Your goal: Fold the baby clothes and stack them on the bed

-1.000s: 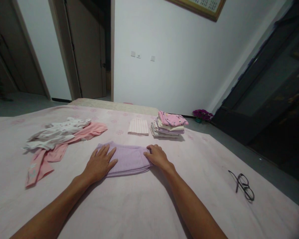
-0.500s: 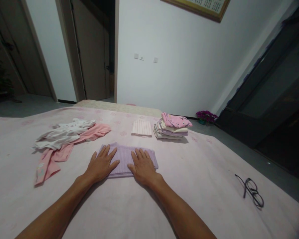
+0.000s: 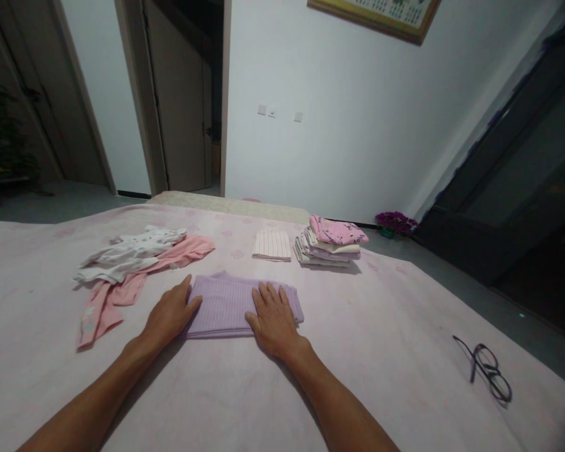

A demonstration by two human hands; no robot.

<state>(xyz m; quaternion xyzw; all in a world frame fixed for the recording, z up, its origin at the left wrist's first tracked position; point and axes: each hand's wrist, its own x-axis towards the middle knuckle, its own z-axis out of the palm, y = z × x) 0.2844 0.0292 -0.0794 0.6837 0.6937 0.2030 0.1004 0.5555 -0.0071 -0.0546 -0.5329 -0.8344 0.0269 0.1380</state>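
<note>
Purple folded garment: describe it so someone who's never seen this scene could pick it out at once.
Start with the broad pale pink sheet and look around its middle. The folded purple garment lies flat there, with the right hand spread on it and the left hand at its left end. Unlike the purple layer in the stack beyond, it lies by itself, fine ribbing showing on top.

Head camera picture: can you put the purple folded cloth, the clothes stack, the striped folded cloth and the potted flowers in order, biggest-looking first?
1. Purple folded cloth
2. Clothes stack
3. Striped folded cloth and potted flowers: too alike to rank
</note>
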